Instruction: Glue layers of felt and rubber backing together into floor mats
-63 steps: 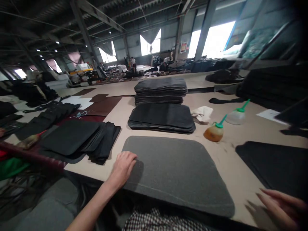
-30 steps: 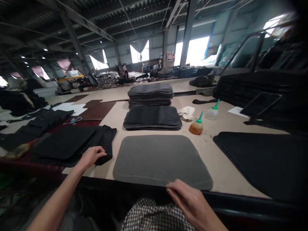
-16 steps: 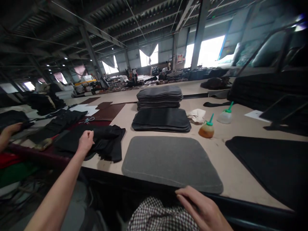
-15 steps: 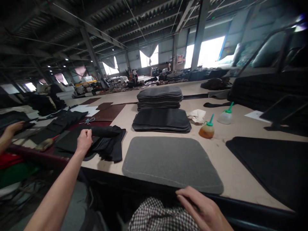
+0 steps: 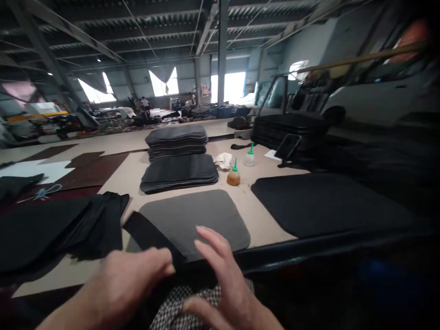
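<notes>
The pale surface [image 5: 263, 233] extends before me. Dark panels [image 5: 326, 201] lie on it to the right of the gray panel [image 5: 202, 213], and a black pile [image 5: 44, 224] of overlapping pieces lies to the left of the gray panel. The gray panel itself rests flat at the surface's near edge. Just beyond the gray panel sits a low black stack [image 5: 178, 167]; a taller stack [image 5: 177, 135] stands farther beyond it. At the gray panel's near side, my right hand [image 5: 227, 275] is spread wide, thumb well apart from the fingers; my left hand [image 5: 134, 275], blurred, is closed on a black strip [image 5: 151, 231], which slants across the gray panel's left part. Beyond the gray panel's far right corner are a crumpled cloth [image 5: 224, 160], an amber bottle [image 5: 233, 178] and, farther back, a clear bottle [image 5: 250, 158], both green-spouted.
</notes>
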Tool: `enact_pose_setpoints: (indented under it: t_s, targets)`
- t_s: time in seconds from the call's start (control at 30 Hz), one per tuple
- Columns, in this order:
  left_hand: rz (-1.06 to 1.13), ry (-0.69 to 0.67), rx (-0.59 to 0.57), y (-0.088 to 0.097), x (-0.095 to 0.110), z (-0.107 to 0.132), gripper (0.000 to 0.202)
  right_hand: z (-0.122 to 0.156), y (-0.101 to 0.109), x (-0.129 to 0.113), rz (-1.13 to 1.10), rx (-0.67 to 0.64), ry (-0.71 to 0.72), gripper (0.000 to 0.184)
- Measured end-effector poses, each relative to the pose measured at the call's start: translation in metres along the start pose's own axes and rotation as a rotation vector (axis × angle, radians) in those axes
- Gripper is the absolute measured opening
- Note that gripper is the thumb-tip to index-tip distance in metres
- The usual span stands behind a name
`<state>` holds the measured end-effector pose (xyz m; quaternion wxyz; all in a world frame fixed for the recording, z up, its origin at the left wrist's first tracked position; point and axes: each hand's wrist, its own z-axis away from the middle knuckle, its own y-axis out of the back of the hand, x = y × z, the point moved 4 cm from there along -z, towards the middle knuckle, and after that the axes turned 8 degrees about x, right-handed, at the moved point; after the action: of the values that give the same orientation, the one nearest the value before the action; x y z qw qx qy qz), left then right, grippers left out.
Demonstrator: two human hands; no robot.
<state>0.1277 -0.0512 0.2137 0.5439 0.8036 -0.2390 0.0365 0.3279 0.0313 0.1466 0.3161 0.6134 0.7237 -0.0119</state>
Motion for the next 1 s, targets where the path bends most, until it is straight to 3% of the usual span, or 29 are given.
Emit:
enact_pose_setpoints:
  t_s: [0.07, 0.17, 0.27, 0.37, 0.5, 0.63, 0.73, 1.0]
  targets:
    - [0.175, -0.037, -0.185, -0.036, 0.023, -0.011, 0.023, 0.0, 0.0, -0.002, -0.172, -0.094, -0.08, 0.079]
    - [0.394, 0.097, -0.282, -0.063, 0.025, -0.029, 0.024, 0.017, -0.006, 0.01, -0.468, -0.271, -0.531, 0.048]
    - [0.627, 0.373, -0.256, -0.077, -0.005, -0.05, 0.028, 0.045, -0.007, 0.028, -0.564, -0.238, -0.91, 0.033]
    - [0.812, 0.579, -0.24, -0.098, -0.049, -0.072, 0.031, 0.068, -0.003, 0.053, -0.546, -0.059, -1.084, 0.035]
    - [0.787, 0.653, -0.222, -0.137, -0.107, -0.1, 0.036, 0.082, -0.001, 0.08, -0.553, 0.104, -1.156, 0.039]
    - [0.37, 0.475, -0.159, -0.167, -0.148, -0.131, 0.035, 0.083, -0.008, 0.096, -0.437, 0.185, -1.112, 0.047]
    - [0.192, 0.374, -0.096, -0.182, -0.167, -0.156, 0.029, 0.084, -0.019, 0.107, -0.334, 0.16, -1.128, 0.054]
    - [-0.046, 0.317, -0.039, -0.208, -0.2, -0.2, 0.016, 0.068, -0.031, 0.124, -0.292, 0.092, -1.218, 0.051]
